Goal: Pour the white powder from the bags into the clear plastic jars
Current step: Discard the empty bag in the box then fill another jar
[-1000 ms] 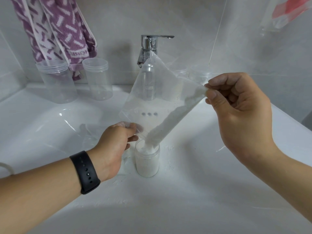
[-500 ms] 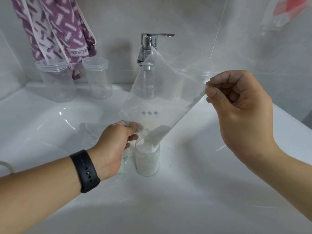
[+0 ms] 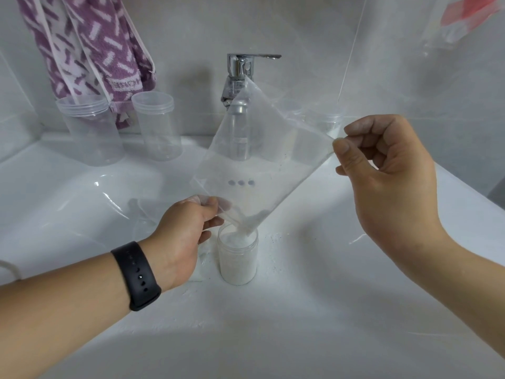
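The left hand [image 3: 185, 236] pinched the clear bag [image 3: 262, 170] by its lower edge, while the right hand [image 3: 388, 170], at three o'clock, gripped its raised corner. The bag's lowest corner dipped into the powder-filled jar [image 3: 237, 258] standing in the sink [image 3: 328, 310]; two empty jars [image 3: 158, 127] stood at eleven o'clock.

White ceramic washbasin [image 3: 314, 318], seen from above. In the bowl, just near of centre, stands an open clear jar [image 3: 237, 258] nearly full of white powder; loose powder grains [image 3: 276, 237] are scattered on the basin surface around it, and a flat clear bag [image 3: 202, 265] lies touching its left side. On the far left ledge stand two empty clear jars [image 3: 90, 129] [image 3: 158, 125], side by side. A chrome tap [image 3: 240, 75] rises from the far ledge at centre.
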Available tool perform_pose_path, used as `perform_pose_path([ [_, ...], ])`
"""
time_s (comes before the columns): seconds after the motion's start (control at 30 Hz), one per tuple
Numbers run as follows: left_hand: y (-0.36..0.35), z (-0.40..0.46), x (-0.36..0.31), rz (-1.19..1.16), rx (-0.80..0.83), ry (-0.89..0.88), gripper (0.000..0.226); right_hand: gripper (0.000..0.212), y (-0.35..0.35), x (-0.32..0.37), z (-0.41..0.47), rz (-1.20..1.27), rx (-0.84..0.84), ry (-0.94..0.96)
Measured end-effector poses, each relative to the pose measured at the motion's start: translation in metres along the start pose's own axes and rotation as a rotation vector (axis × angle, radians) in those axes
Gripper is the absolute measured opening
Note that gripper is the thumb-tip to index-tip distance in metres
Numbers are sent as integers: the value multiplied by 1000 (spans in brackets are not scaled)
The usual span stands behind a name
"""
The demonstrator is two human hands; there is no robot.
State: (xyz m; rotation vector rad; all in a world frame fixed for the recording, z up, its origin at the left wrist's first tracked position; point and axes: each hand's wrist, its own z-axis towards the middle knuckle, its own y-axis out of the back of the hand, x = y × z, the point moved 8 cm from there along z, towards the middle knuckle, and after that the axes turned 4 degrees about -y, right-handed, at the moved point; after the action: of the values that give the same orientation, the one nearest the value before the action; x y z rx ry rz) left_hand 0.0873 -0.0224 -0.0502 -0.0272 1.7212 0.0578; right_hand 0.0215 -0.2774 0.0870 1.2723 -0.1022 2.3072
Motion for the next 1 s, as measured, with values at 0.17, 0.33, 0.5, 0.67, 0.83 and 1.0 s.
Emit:
perform_pose_path([
  [0.17, 1, 1, 2, -22, -5, 19, 27, 27, -7, 3, -1, -11, 35, 63],
  [0.33, -1, 0, 0, -20, 7, 17, 24, 34, -9, 6, -2, -55, 92, 107],
  [0.5, 2, 0, 1, 14, -8, 26, 18, 36, -9, 15, -6, -20, 132, 181],
  [0.67, 1, -2, -2, 19, 6, 29, 21, 37, -11, 12, -6, -31, 135, 183],
  [0.83, -7, -5, 2, -25, 51, 75, 17, 37, -12, 9, -6, -44, 134, 166],
  [1.0, -9, -6, -3, -17, 83, 41, 19, 37, -8, 17, -7, -10, 106, 215],
])
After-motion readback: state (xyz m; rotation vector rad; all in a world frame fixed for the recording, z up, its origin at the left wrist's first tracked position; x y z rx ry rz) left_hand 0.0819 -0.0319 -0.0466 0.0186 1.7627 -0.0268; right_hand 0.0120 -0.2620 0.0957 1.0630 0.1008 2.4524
